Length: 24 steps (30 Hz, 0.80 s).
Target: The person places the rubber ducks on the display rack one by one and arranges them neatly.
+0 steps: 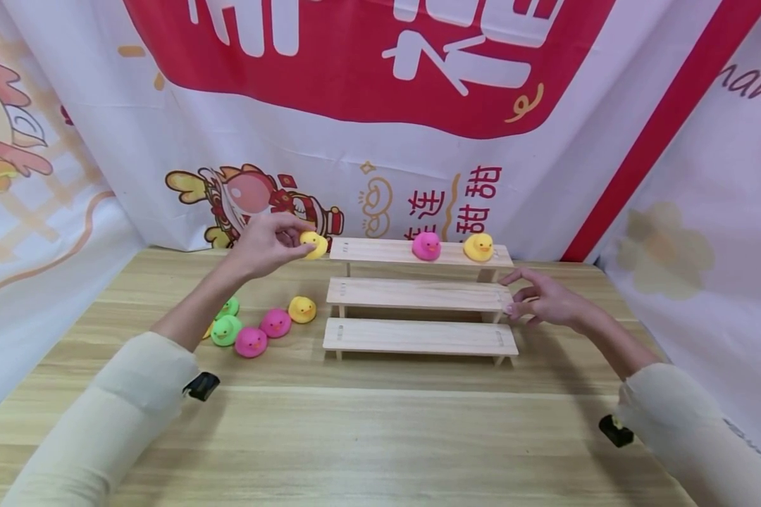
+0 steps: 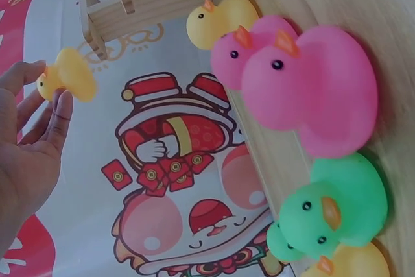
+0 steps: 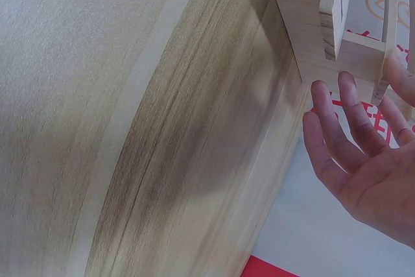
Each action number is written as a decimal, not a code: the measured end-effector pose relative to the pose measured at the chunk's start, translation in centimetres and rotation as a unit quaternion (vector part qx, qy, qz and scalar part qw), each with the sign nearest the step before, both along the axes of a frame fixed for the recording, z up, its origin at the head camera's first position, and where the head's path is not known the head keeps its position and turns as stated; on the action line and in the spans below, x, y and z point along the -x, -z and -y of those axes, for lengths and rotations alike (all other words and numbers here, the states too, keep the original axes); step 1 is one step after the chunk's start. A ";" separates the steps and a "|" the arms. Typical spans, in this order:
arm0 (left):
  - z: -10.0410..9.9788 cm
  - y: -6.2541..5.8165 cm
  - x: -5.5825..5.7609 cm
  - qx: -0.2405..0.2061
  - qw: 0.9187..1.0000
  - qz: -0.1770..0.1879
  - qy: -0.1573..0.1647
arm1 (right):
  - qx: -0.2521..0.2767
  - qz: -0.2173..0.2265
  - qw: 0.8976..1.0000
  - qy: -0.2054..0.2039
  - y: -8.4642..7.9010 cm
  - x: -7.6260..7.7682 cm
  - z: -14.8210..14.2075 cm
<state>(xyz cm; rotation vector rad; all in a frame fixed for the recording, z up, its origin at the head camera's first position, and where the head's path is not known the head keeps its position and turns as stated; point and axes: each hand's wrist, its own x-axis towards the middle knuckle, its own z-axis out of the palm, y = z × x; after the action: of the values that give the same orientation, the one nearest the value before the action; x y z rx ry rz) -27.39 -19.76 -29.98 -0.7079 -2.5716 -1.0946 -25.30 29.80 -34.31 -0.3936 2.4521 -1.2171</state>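
Note:
A small yellow toy duck point(image 1: 313, 245) is pinched between the thumb and fingers of my left hand point(image 1: 269, 245), just left of the top shelf of a three-step wooden display rack point(image 1: 412, 293). The left wrist view shows the same yellow duck point(image 2: 75, 74) held at the fingertips, its beak toward the hand. My right hand point(image 1: 545, 299) is at the rack's right end, thumb by the end of the middle shelf. In the right wrist view its fingers point(image 3: 353, 111) are spread and loosely bent. On the top shelf sit a pink duck point(image 1: 427, 246) and another yellow duck point(image 1: 479, 247).
Left of the rack, several ducks stand grouped on the wood-grain table point(image 1: 380, 436): yellow point(image 1: 302, 310), pink point(image 1: 251, 342) and green point(image 1: 226, 330) ones. Behind the rack hangs a printed white and red cloth point(image 1: 330, 141), with more cloth along both sides.

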 end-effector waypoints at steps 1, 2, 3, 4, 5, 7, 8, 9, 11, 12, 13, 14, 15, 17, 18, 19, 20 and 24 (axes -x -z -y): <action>-0.2 0.0 0.0 -0.003 1.000 -0.002 0.002 | 0.001 0.002 1.000 0.003 0.0 0.0 0.0; -0.3 0.0 0.1 -0.007 1.000 -0.005 0.003 | 0.002 0.002 1.000 0.003 0.0 0.0 0.0; -0.5 -0.1 0.1 -0.009 1.000 -0.007 0.005 | 0.003 0.003 1.000 0.004 0.0 0.0 0.0; -0.6 -0.2 0.1 -0.014 1.000 -0.008 0.007 | 0.004 0.003 1.000 0.004 0.0 0.0 0.1; -0.8 -0.2 0.2 -0.018 1.000 -0.010 0.009 | 0.003 0.003 1.000 0.005 0.0 0.0 0.1; -1.1 -0.2 0.3 -0.019 1.000 -0.012 0.012 | 0.004 0.003 1.000 0.005 0.1 0.0 0.0; -1.2 -0.3 0.3 -0.018 1.000 -0.011 0.013 | 0.005 0.003 1.000 0.005 0.1 0.0 0.0; -1.4 -0.3 0.3 -0.016 1.000 -0.009 0.013 | 0.006 0.002 1.000 0.005 0.1 0.0 0.0; -1.6 -0.2 0.5 -0.013 1.000 -0.005 0.013 | 0.006 0.002 1.000 0.004 0.0 0.0 0.1; -1.7 -0.2 0.5 -0.012 1.000 -0.002 0.014 | 0.007 0.002 1.000 0.003 0.0 0.0 0.1; -1.8 -0.2 0.5 -0.012 1.000 -0.001 0.014 | 0.006 0.001 1.000 0.003 0.0 0.1 0.1; -1.9 -0.2 0.5 -0.015 1.000 0.000 0.017 | 0.005 0.001 1.000 0.003 0.0 0.0 0.1; -2.0 -0.2 0.5 -0.016 1.000 -0.001 0.020 | 0.005 0.002 1.000 0.002 0.0 0.0 0.1; -2.3 -0.2 0.6 -0.018 1.000 -0.006 0.024 | 0.002 0.002 1.000 0.003 0.0 0.0 0.1; -2.4 -0.2 0.6 -0.017 0.999 -0.009 0.026 | 0.001 0.002 1.000 0.003 0.0 0.0 0.1; -2.5 -0.2 0.6 -0.016 0.999 -0.012 0.028 | 0.000 0.002 1.000 0.003 0.0 0.0 0.1; -2.7 -0.2 0.6 -0.015 0.999 -0.014 0.030 | 0.000 0.002 1.000 0.004 0.1 0.0 0.1; -3.2 -0.2 0.7 -0.022 0.999 -0.010 0.042 | 0.004 0.001 1.000 0.000 0.1 0.0 0.0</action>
<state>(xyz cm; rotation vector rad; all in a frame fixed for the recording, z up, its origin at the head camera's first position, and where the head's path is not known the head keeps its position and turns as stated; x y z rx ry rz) -28.10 -16.53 -29.82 -0.8197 -2.5130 -1.1589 -25.35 29.76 -34.43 -0.3950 2.4448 -1.2280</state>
